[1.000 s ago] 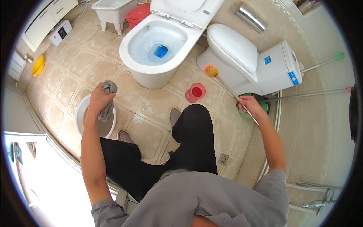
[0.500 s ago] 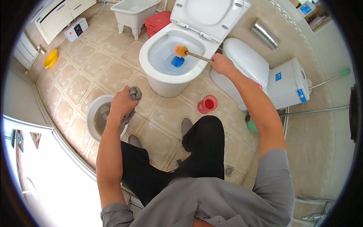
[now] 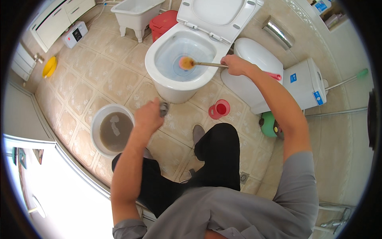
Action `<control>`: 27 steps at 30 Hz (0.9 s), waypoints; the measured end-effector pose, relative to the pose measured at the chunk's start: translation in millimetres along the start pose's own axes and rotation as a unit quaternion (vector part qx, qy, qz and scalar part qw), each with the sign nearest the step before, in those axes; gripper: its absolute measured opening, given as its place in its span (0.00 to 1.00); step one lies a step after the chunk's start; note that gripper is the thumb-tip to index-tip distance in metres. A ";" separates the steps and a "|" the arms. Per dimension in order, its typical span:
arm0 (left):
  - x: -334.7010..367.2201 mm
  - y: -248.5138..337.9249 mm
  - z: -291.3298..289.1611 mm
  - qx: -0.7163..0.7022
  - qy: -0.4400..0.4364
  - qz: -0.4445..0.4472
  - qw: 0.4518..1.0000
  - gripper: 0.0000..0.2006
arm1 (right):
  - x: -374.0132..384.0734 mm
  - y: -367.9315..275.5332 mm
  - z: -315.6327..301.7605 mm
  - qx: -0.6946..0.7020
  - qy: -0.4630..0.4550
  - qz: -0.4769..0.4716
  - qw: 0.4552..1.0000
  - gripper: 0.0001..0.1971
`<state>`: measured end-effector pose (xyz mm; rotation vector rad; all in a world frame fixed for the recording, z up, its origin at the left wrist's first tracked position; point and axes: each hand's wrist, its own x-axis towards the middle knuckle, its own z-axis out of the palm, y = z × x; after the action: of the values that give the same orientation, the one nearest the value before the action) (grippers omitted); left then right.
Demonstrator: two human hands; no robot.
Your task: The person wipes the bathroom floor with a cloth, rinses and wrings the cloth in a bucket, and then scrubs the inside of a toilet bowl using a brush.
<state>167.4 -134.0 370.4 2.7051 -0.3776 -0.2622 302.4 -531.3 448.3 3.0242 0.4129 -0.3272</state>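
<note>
My right hand (image 3: pixel 236 65) is closed round the long handle of a toilet brush (image 3: pixel 207 64), whose pink end sticks out past my wrist. Its orange and pink bristle head, a little blurred, is down in the bowl of the white toilet (image 3: pixel 159 79); the lid and seat are raised. In my closed left hand (image 3: pixel 148 117) is a bunched grey cloth (image 3: pixel 164 109), mostly hidden by the fingers. That hand hovers over the floor between the toilet and a white bucket (image 3: pixel 95 133) of murky grey water.
A red cup-like holder (image 3: pixel 219 109) stands on the tiles right of my foot. Beside the toilet lies a white toilet-shaped unit (image 3: pixel 254 85), with a green object (image 3: pixel 268 124) below it. Farther back are a red bin (image 3: pixel 163 24), a white basin (image 3: pixel 137 14) and a yellow basin (image 3: pixel 49 67).
My left hand has moved right with the cloth, away from the bucket. The brush head has shifted slightly left and down in the bowl, and the bright blue patch there no longer shows.
</note>
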 end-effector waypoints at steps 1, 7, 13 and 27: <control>3.0 7.5 12.8 0.024 -0.009 0.024 0.999 0.20 | 4.3 -8.7 -2.4 -0.017 -0.021 -0.039 0.999 0.14; 10.3 54.9 47.1 0.016 -0.041 0.115 0.992 0.19 | -6.8 -46.0 -45.7 -0.166 -0.132 0.007 0.977 0.08; 13.1 65.9 42.4 0.042 -0.019 0.135 0.990 0.17 | -28.4 -52.9 -77.2 -0.097 -0.121 -0.019 0.988 0.07; 13.3 51.9 39.2 0.060 -0.041 0.133 0.988 0.17 | -15.3 -46.3 3.0 0.081 -0.093 -0.009 0.992 0.08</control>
<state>159.2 -197.9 354.4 2.7258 -0.7943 -0.2831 274.8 -491.0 446.8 3.1079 0.4191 -0.6683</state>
